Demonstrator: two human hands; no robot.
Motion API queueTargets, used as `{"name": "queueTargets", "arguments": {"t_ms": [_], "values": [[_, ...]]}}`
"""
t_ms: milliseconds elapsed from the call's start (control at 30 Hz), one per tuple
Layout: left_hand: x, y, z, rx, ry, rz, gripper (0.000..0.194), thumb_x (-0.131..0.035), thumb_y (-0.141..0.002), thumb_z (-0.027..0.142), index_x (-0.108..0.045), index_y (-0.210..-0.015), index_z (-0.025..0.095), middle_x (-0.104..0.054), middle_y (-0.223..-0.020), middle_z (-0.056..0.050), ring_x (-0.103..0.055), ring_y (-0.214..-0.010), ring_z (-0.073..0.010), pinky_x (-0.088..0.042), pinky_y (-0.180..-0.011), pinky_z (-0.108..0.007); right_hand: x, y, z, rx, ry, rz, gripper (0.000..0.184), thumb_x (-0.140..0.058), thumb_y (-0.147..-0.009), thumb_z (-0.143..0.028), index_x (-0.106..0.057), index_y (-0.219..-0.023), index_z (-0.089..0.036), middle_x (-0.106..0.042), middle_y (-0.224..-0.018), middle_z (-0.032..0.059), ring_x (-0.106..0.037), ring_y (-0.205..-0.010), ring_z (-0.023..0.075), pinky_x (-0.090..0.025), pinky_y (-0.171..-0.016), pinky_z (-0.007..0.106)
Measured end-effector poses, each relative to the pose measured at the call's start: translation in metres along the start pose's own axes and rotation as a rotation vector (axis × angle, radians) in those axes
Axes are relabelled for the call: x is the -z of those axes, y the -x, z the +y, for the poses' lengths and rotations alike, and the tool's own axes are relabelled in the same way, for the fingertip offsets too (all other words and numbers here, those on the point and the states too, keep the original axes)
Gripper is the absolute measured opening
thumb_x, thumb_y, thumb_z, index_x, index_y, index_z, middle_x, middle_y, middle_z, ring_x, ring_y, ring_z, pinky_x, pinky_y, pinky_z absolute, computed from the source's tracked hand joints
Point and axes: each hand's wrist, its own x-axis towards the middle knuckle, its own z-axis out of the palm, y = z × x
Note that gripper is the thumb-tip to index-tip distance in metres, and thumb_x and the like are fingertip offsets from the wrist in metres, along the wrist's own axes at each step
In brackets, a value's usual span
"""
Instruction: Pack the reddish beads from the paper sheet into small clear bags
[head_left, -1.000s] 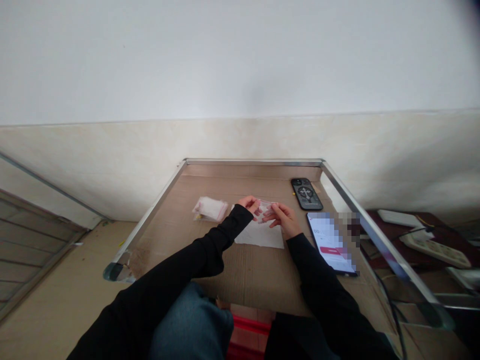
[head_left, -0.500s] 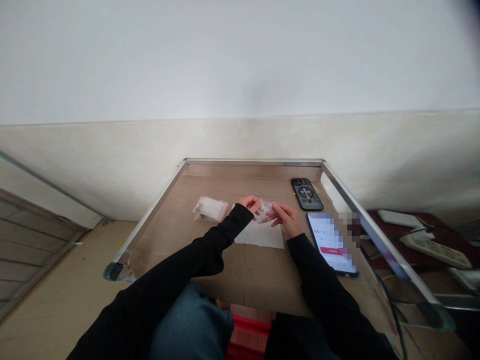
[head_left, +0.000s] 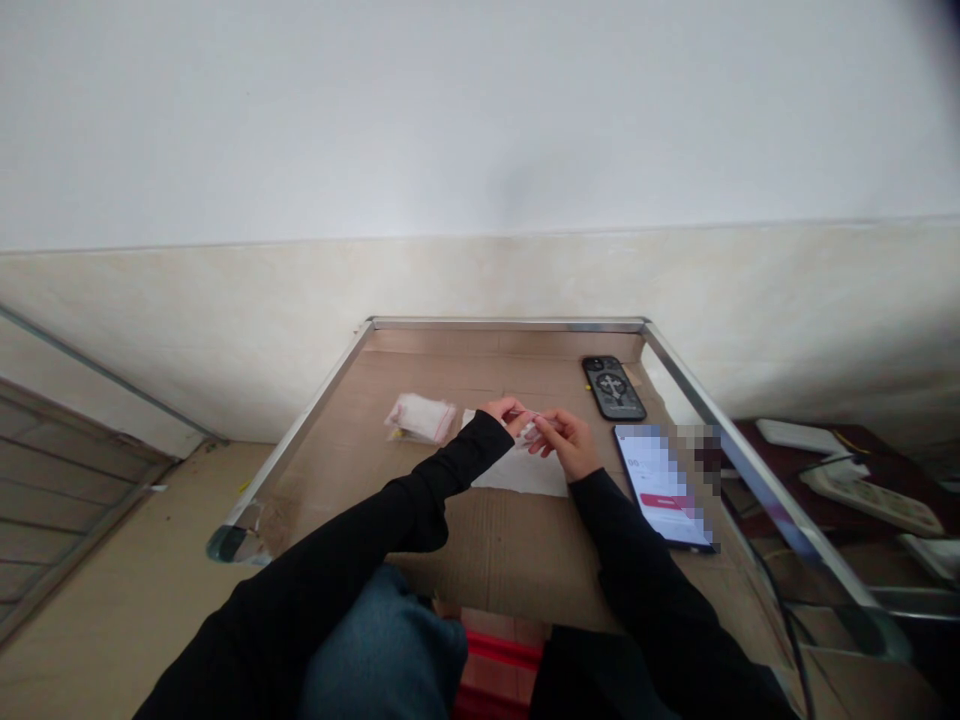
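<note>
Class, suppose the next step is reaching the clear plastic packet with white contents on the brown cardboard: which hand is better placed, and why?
Probably the left hand: it sits nearer the packet; the right hand is farther off. Both appear to hold clear plastic, so the left may need freeing first.

Plastic bag point(head_left: 528, 436), one. Small, clear, thin; looks creased, largely hidden by the grip. Held between left hand point(head_left: 505, 411) and right hand point(head_left: 568, 441), over a white sheet point(head_left: 525, 474). Contents, if any, too small to tell.
</note>
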Motion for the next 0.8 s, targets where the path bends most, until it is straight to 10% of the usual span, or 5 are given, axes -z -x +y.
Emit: {"name": "queueTargets", "arguments": {"t_ms": [400, 800], "values": [[0.011, 0.003, 0.011, -0.063, -0.023, -0.008, 0.027, -0.051, -0.069, 0.039, -0.060, -0.068, 0.014, -0.056, -0.060, -0.002, -0.047, -0.054, -0.0085, -0.040, -0.046, -0.018, 0.005, 0.002, 0.001, 0.146, 0.451, 0.067, 0.038, -0.036, -0.079, -0.044, -0.062, -0.071, -0.017, -0.052, -0.044, -0.0008, -0.048, -0.043, 0.0116, -0.039, -0.049, 0.023], [0.015, 0.002, 0.008, 0.057, 0.110, -0.102, 0.029, -0.045, -0.073, 0.035, -0.063, -0.081, 0.014, -0.063, -0.074, -0.008, -0.056, -0.064, -0.0140, -0.040, -0.042, -0.018, 0.002, 0.002, 0.002, 0.107, 0.296, 0.084, 0.039, -0.037, -0.077, -0.045, -0.062, -0.067, -0.016, -0.060, -0.058, 0.0017, -0.047, -0.039, 0.0092, -0.038, -0.043, 0.022]]}}
